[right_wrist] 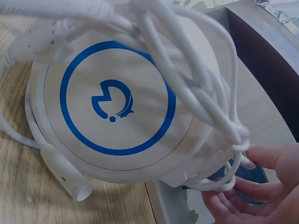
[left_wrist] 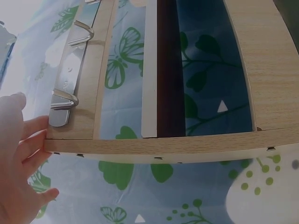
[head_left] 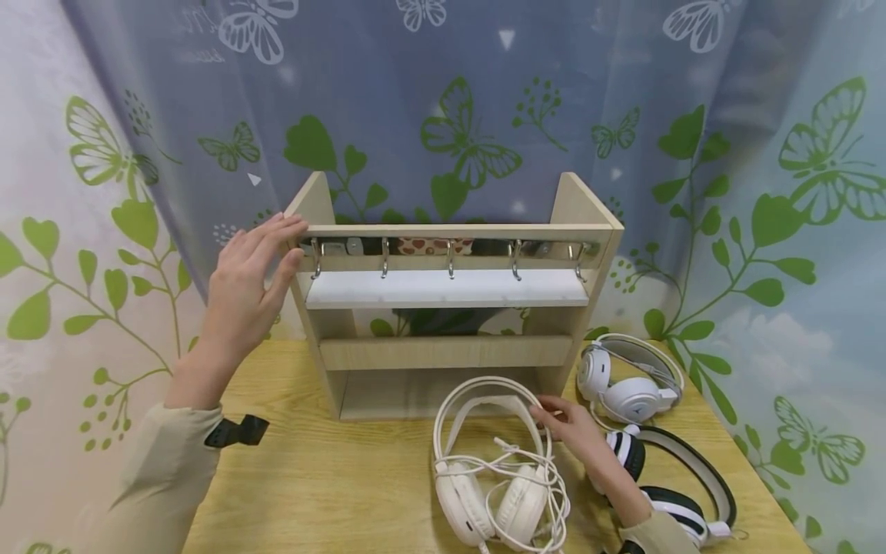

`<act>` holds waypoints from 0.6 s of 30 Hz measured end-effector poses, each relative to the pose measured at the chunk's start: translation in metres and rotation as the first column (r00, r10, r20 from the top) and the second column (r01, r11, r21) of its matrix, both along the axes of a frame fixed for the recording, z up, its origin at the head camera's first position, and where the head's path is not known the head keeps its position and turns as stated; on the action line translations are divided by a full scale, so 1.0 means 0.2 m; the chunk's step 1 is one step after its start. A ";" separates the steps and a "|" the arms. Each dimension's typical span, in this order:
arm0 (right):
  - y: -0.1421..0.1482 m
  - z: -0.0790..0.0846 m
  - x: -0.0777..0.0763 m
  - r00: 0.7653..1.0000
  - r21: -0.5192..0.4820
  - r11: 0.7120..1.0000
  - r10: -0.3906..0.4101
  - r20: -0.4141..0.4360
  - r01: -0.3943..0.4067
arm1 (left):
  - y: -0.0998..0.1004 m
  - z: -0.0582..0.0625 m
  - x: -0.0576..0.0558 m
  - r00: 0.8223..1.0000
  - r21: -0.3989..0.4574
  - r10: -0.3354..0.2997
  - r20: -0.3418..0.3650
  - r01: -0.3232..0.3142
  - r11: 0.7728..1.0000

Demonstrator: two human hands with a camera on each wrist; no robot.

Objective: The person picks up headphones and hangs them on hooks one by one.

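A pale wooden rack (head_left: pixel 446 352) with a row of metal hooks (head_left: pixel 451 259) stands on the table. My left hand (head_left: pixel 252 281) rests its extended fingers on the rack's upper left corner; the left wrist view shows those fingers at the end of the metal hook strip (left_wrist: pixel 70 79). In front of the rack is a white pair of headphones (head_left: pixel 462 504), headband up, its cable wound about it. My right hand (head_left: pixel 577 438) grips the right side of its headband. A blue ring and logo mark the white earcup (right_wrist: pixel 84 126) in the right wrist view.
To the right lie grey-white headphones (head_left: pixel 633 398) and, nearer, black-and-white headphones (head_left: pixel 716 469), close to my right forearm. The wooden table (head_left: pixel 311 485) ends at a slanting right edge. A patterned curtain (head_left: pixel 388 100) hangs behind the rack.
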State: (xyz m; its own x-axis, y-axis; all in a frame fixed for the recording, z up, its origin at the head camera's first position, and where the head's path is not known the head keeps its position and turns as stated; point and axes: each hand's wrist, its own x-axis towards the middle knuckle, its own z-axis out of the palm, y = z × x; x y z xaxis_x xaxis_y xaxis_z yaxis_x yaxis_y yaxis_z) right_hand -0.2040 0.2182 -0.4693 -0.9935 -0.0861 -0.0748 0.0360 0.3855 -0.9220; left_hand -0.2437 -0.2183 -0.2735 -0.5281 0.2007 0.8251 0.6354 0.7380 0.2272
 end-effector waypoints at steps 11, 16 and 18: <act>-0.01 -0.02 0.02 0.999 -0.059 0.998 0.035 0.003 -0.035 | 0.00 0.00 0.00 1.000 0.002 0.003 -0.008 -0.003 1.000; -0.01 -0.02 0.01 0.998 -0.079 0.996 0.050 0.025 -0.048 | 0.00 0.00 0.00 1.000 0.003 0.003 -0.012 -0.003 1.000; -0.01 -0.02 0.00 0.998 -0.077 0.996 0.052 0.029 -0.049 | 0.00 0.00 0.00 1.000 0.002 0.002 -0.012 -0.002 1.000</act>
State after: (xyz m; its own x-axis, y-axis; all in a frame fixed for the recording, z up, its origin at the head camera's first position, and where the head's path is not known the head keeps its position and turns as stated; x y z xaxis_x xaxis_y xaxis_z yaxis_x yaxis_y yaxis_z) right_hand -0.2031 0.2172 -0.4737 -0.9850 -0.1427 -0.0968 0.0472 0.3165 -0.9474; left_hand -0.2441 -0.2178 -0.2740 -0.5183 0.1978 0.8320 0.6365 0.7390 0.2208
